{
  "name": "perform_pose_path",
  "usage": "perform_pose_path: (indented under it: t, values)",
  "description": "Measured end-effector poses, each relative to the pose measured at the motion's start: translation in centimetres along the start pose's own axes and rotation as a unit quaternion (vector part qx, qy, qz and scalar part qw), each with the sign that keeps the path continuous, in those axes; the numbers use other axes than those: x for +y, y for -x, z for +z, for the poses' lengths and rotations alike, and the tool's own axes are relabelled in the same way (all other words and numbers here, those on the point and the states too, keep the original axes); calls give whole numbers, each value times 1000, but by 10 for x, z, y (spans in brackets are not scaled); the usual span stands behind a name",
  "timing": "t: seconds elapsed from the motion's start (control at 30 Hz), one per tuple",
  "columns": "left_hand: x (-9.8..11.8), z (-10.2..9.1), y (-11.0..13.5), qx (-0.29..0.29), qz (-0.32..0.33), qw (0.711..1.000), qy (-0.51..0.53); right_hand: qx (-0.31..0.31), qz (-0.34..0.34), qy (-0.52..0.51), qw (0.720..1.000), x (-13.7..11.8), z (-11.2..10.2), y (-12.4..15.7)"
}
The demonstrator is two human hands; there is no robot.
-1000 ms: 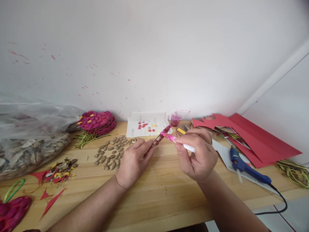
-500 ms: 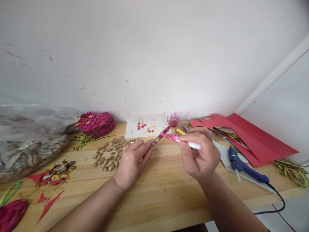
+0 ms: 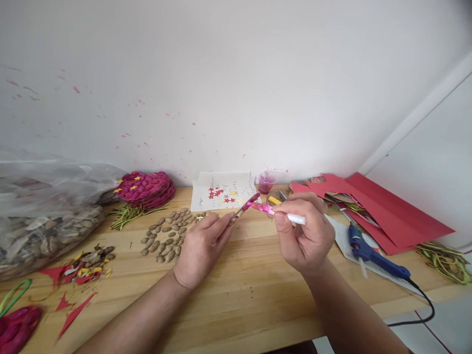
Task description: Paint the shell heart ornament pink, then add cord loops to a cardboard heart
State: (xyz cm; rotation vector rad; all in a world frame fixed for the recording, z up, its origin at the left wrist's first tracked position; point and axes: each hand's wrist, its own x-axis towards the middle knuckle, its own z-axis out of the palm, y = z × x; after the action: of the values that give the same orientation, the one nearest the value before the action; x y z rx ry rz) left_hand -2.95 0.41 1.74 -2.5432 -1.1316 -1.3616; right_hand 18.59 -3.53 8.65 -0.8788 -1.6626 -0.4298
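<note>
Brush [image 3: 295, 218] in grip, my right hand [image 3: 306, 233] pinched its white handle between thumb and fingers, the pink-stained end pointing left. My left hand [image 3: 201, 248] held the near end of a thin flat piece [image 3: 248, 205], pinched the same way. That piece lay between my two hands and a little beyond them, lifted above the wooden table [image 3: 228, 305] and slanting up and away from my left fingers toward the right. Its far part was pink; nearer my grip it looked brown and whitish. The brush tip met its right side about midway, though too small to tell how firmly it pressed. Past its far end stood a clear cup [image 3: 266, 184] of pink liquid, with a white sheet [image 3: 199, 194] bearing small stars [image 3: 216, 192] beside it. Brown shells [image 3: 169, 243] lay spread left of my left hand.
</note>
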Motion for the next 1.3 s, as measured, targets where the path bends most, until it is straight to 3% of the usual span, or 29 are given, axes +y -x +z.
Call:
perform_pose_path:
  t: [1.13, 1.3]
  values:
    - [-1, -1, 0, 8, 5, 1000, 16, 18, 9, 6, 1000, 2, 1, 0]
    - [0, -1, 1, -1, -5, 1000, 25, -3, 9, -13, 1000, 2, 0, 1]
